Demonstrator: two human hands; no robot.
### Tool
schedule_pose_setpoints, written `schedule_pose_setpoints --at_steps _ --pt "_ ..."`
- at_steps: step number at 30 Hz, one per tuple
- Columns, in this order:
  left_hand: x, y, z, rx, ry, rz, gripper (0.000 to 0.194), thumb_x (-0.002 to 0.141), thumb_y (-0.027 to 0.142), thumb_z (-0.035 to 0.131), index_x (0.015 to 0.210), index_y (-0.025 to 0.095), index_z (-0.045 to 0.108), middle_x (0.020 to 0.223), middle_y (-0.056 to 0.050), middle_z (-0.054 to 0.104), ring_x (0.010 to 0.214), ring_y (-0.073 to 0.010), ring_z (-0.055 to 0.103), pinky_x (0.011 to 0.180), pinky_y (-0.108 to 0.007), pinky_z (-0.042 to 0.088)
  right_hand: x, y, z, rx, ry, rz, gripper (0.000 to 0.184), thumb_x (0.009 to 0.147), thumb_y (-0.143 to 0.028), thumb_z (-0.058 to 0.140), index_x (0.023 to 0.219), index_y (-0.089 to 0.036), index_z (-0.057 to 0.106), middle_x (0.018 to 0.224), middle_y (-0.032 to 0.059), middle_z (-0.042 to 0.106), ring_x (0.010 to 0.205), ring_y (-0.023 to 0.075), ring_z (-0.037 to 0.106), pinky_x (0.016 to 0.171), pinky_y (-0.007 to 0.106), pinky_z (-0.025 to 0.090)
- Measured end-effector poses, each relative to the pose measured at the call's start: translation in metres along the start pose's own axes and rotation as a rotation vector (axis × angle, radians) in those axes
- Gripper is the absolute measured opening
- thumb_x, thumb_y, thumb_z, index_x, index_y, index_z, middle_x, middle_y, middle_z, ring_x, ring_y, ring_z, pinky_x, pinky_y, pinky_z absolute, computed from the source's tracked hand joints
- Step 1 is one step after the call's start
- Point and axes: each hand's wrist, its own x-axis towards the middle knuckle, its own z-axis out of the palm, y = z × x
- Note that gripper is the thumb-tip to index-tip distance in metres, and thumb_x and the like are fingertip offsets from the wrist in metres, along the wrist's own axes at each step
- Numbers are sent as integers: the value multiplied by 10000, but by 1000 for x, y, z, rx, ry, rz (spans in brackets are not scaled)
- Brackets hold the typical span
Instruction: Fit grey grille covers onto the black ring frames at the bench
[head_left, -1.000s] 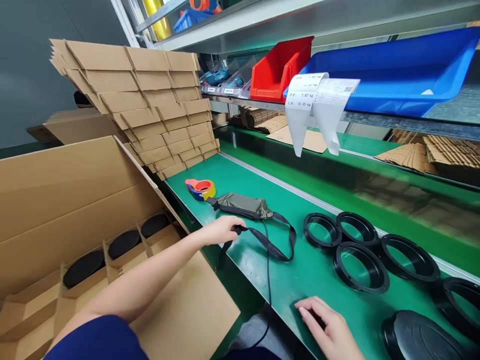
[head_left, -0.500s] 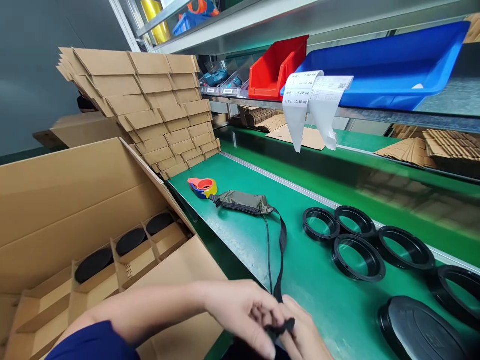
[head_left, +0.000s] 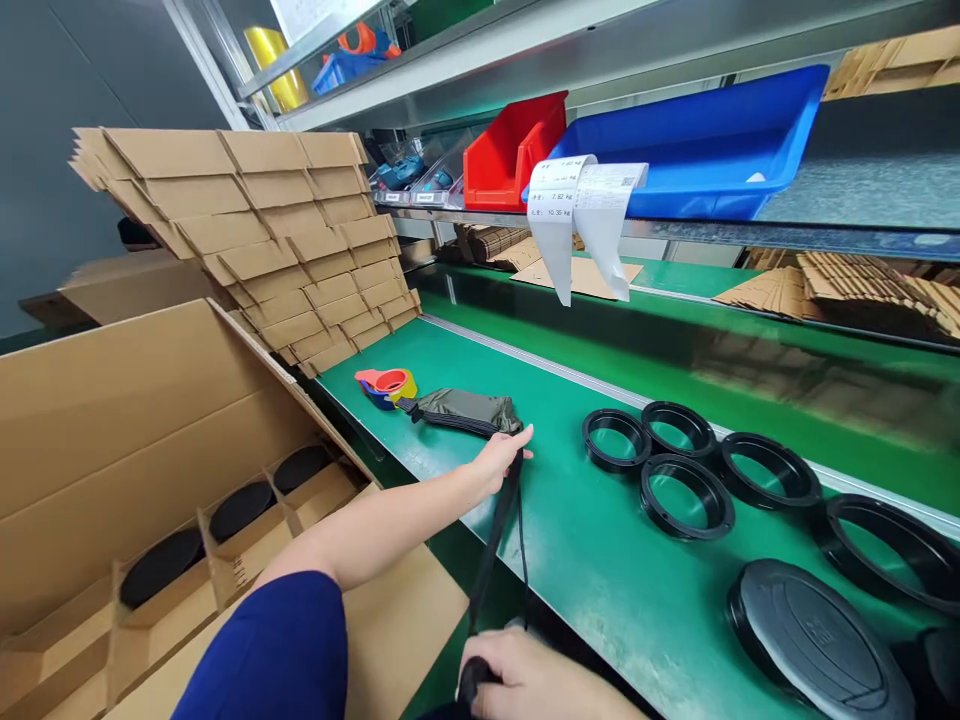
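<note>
head view: both hands were together low in frame half a second ago; now they're apart. left hand [head_left: 501, 462] has gone out to the pouch end, closed around the black strap [head_left: 491, 555], exact finger hold partly hidden. right hand [head_left: 536, 675] low, near the body, gripping the strap's dark end piece [head_left: 474, 678]. strap now runs fairly straight between them, over the counter [head_left: 570, 540] edge; so work looks to be on the strap, not the rings, for now.

grey-green pouch [head_left: 463, 410] lies on the counter beside the tape dispenser [head_left: 409, 387], about where it was. black rings [head_left: 709, 490] on the right, untouched.

containers: cardboard box [head_left: 112, 420] lower left, divided, three black discs [head_left: 241, 512] in separate cells. shelf: red bin [head_left: 487, 170], contents not visible; long blue bin [head_left: 712, 150], small white thing [head_left: 756, 179] inside; clear bins left of those, blue tools [head_left: 401, 172] in them.
</note>
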Motion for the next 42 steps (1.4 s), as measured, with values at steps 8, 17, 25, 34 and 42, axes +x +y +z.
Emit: schedule_pose_setpoints --at_steps 8,17,25,34,42 --pt "-23 -8 -38 97 -109 -30 476 723 493 830 747 187 466 514 78 438 436 -73 374 444 -204 274 -19 16 0 83 -31 126 716 785 -57 493 1450 -323 512 1508 17 459 1386 226 428 1163 318 306" --pt "-88 -30 -64 77 -177 -58 596 711 696 723 953 176 562 524 90 450 441 -92 406 518 -265 434 -38 46 1 -14 107 118 698 800 -143 543 1491 -187 458 1503 105 456 1383 240 429 1191 372 299" --pt "-122 -54 -44 -135 -228 -159 572 795 595 714 1154 185 545 1042 -89 665 912 -193 651 788 -341 536 -54 40 -5 42 290 83 316 938 -293 494 1170 -193 683 1132 110 670 1029 251 635 977 384 481" --pt "-147 -85 -14 -168 -316 -138 725 592 642 843 1066 166 572 832 -32 636 753 -196 652 783 -365 531 -52 40 5 289 404 57 409 984 -537 479 1125 -170 589 978 76 647 843 206 597 788 319 489" --pt "-167 -96 -30 575 -311 169 311 791 470 699 750 200 550 609 23 526 556 -156 497 539 -264 341 -50 34 4 223 434 245 617 934 -756 349 862 -179 556 606 18 612 526 183 612 541 265 451"
